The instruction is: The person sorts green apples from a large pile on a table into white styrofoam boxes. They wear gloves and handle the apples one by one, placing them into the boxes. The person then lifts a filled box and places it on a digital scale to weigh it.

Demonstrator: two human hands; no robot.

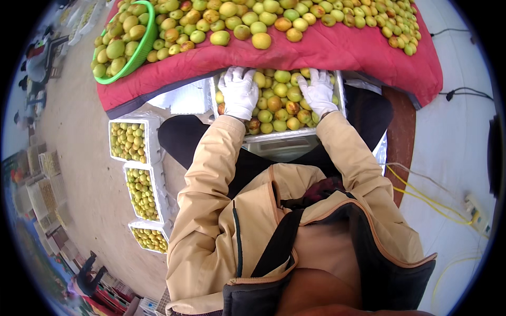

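Note:
A white foam box (276, 136) lined with thin plastic stands between my knees, filled with green-yellow jujube-like fruits (280, 90), some with reddish-brown patches. My left hand (239, 93), in a white glove, lies palm down on the fruits at the box's left side. At the right side my gloved right hand (318, 91) rests on the fruits, its fingers pointing to the far edge. Whether either palm has hold of a fruit is hidden. Just beyond the box, a red padded cloth (336, 49) covers a surface with many loose fruits (257, 27) on it.
A green plastic basket (148, 43) of fruits leans at the cloth's left end. Several foam boxes (147, 142) of fruits stand on the floor at left. Yellow cables (431, 201) and a power strip (478, 215) are at right. Other people are far off at left.

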